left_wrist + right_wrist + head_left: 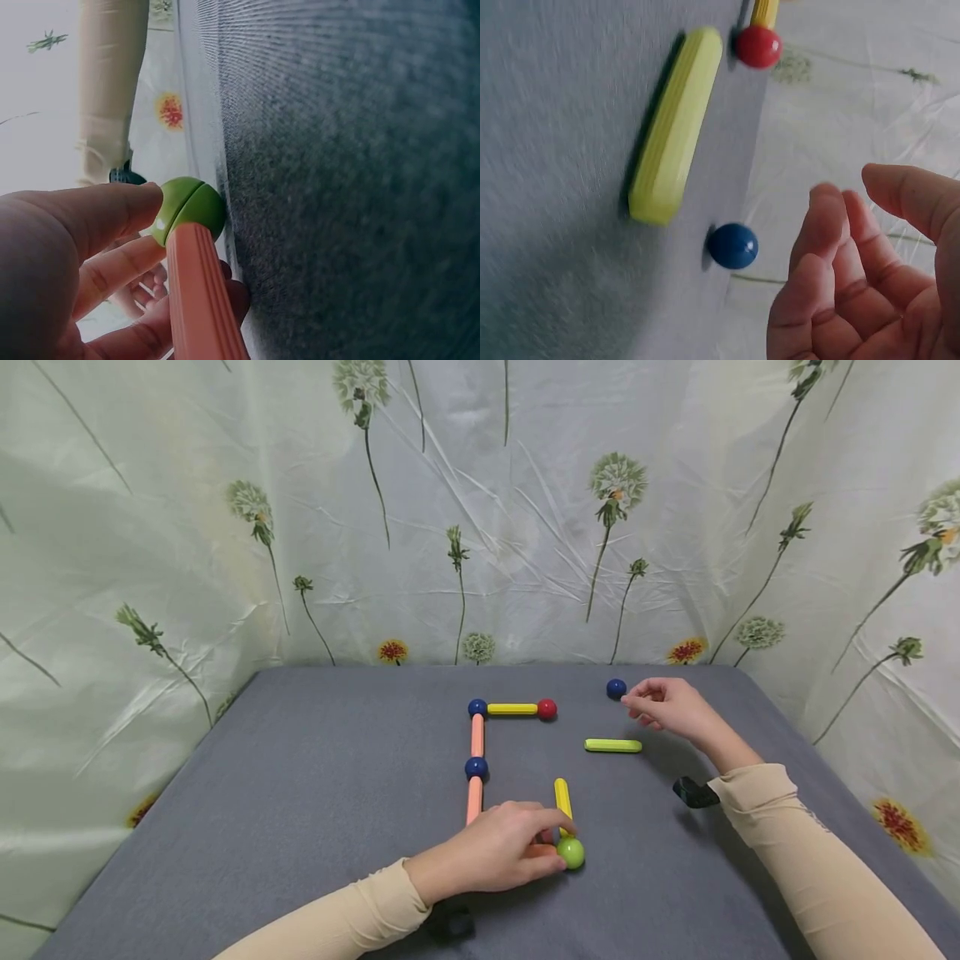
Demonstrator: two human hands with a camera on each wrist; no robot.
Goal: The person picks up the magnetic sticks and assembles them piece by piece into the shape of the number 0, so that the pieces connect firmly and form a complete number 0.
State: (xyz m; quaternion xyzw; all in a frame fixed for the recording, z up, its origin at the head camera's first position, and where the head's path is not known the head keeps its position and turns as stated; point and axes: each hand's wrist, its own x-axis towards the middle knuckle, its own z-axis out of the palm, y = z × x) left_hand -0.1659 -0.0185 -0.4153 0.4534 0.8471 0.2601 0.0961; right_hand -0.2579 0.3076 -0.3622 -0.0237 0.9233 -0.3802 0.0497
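Observation:
My left hand (pixel 498 852) is low over the table, its thumb and fingers around a green ball (pixel 571 852). In the left wrist view the thumb tip touches this ball (pixel 189 210), and a salmon-coloured ribbed rod (pixel 201 292) runs up to it. A yellow rod (pixel 563 802) stretches away from the ball, partly covered by the fingers. My right hand (pixel 675 710) hovers by a loose blue ball (pixel 617 688), fingers loosely bent and holding nothing. The right wrist view shows a gap between this hand and the blue ball (pixel 733 246).
Left of centre, two salmon rods (pixel 477 737) and a blue middle ball (pixel 476 767) form a line. Its far corner ball (pixel 477 708) joins a yellow rod (pixel 512 709) ending in a red ball (pixel 547 708). A lime rod (pixel 613 746) lies separate on the grey table (pixel 300 777).

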